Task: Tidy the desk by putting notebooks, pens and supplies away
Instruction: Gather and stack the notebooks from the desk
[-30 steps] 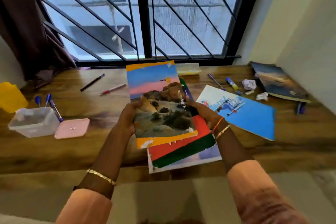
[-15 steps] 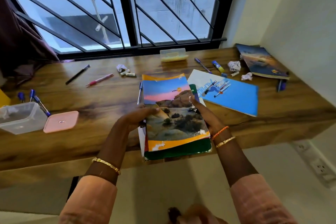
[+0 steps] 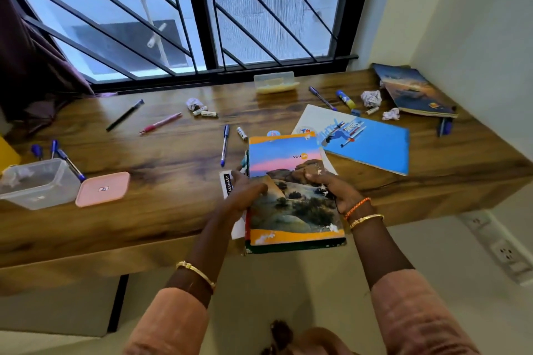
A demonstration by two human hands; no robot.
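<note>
From the head camera I see my left hand [image 3: 245, 196] gripping the left edge of a stack of notebooks [image 3: 291, 196], thumb curled over the landscape cover. My right hand [image 3: 331, 190] holds the right edge, fingers curled round it. The stack sits at the front edge of the wooden desk [image 3: 173, 158], its near end hanging past the edge.

A blue notebook [image 3: 372, 147] lies flat just right of the stack, and a dark notebook [image 3: 415, 92] rests in the far right corner. A blue pen [image 3: 225, 144] lies just left of the stack; a pink pen [image 3: 160, 123] and a black pen [image 3: 124, 115] lie farther left. A clear tub [image 3: 40, 184] with pens leaning in it stands at the left, its pink lid [image 3: 102, 189] beside it. Crumpled paper [image 3: 371, 98] and a glue stick [image 3: 345, 99] lie near the dark notebook.
</note>
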